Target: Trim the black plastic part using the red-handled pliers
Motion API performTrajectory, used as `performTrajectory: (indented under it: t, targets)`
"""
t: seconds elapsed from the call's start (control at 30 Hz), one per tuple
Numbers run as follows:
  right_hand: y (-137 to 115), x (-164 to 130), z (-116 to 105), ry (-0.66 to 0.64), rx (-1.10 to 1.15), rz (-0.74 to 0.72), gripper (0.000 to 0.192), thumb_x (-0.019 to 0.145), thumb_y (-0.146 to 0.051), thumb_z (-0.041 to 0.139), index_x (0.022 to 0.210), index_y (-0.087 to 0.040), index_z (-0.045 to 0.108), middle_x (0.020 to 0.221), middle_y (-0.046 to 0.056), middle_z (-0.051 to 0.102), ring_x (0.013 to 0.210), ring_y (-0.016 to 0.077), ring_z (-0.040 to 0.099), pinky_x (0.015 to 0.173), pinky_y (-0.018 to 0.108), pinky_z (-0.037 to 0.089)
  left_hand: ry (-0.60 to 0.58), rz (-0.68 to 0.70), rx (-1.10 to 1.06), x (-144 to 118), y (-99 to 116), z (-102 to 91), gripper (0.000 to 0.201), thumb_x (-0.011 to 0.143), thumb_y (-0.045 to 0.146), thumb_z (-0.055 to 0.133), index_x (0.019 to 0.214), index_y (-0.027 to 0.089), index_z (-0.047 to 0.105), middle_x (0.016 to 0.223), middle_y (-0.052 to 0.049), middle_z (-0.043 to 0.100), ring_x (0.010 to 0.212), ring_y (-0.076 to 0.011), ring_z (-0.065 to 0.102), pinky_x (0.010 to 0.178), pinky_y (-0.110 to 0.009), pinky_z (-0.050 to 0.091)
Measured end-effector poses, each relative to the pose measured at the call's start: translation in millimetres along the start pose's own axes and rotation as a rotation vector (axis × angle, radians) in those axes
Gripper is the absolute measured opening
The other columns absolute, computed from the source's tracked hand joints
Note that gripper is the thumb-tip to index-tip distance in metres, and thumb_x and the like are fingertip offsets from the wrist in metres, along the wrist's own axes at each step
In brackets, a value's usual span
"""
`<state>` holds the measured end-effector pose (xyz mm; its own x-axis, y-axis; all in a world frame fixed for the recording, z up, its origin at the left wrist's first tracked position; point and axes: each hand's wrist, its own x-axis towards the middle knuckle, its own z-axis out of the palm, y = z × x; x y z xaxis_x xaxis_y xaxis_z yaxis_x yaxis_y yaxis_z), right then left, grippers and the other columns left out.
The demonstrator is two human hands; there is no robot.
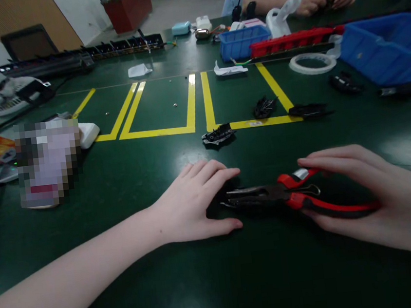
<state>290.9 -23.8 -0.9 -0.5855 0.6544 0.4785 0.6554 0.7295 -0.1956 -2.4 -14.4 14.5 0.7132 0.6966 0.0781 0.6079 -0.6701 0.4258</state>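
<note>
— What did the room look like beyond the bench?
— A wide dark-green work table filled most of the view; yellow tape lines marked off rectangles on its glossy top, which threw back pale patches of overhead light.
— And behind it?
— A tan wood-panelled wall stood at the far left; next to it ran a plain white wall; a reddish-brown wooden desk sat against that, on a smooth grey floor.
— Any seating?
— A black chair back showed at the table's far left edge; the light was even and rather dim.
</note>
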Motion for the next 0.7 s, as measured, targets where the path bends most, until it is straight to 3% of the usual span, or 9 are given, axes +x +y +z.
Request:
performTrajectory:
  t: [0.1,0.2,0.43,0.7]
  targets:
    - [1.4,-0.1,-2.1,0.004,-0.038,-0.010,0.055,0.074,-0.036,0.069,0.124,-0.025,0.052,0.107,0.006,0.062,0.088,0.0208,0.064,0.074,0.031,0.054,-0.018,0.022,-0.040,-3.9,-3.2,-0.5,0.043,0.085,0.041,0.061,0.121,0.019,0.053,0.114,-0.007,0.056,0.100,-0.0215,0.052,0.084,-0.035,0.045]
    - [0.9,-0.4,-3.4,0.009,-0.063,-0.010,0.053,0.073,-0.039,0.070,0.122,-0.025,0.054,0.106,0.006,0.063,0.085,0.0201,0.064,0.073,0.031,0.054,-0.006,-0.007,-0.085,-6.5,-4.1,-2.0,0.031,0.086,0.035,0.060,0.112,0.019,0.056,0.106,-0.005,0.058,0.093,-0.0190,0.054,0.077,-0.031,0.046]
    - [-3.0,-1.5,-3.2,-0.004,-0.078,0.012,0.051,0.075,-0.040,0.069,0.121,-0.023,0.056,0.108,0.007,0.064,0.088,0.0207,0.064,0.081,0.032,0.052,-0.038,-0.012,0.009,-9.1,-5.7,-6.8,0.034,0.080,0.043,0.064,0.101,0.017,0.056,0.094,-0.001,0.058,0.082,-0.0160,0.054,0.070,-0.029,0.041]
    - [-0.3,-4.6,-1.9,-0.016,-0.046,0.007,0.049,0.078,-0.052,0.062,0.121,-0.029,0.057,0.108,0.006,0.065,0.085,0.0209,0.065,0.067,0.035,0.051,-0.011,0.003,-0.022,-8.1,-9.8,-4.0,0.041,0.081,0.055,0.061,0.099,0.018,0.056,0.090,-0.002,0.059,0.078,-0.0157,0.056,0.066,-0.026,0.040]
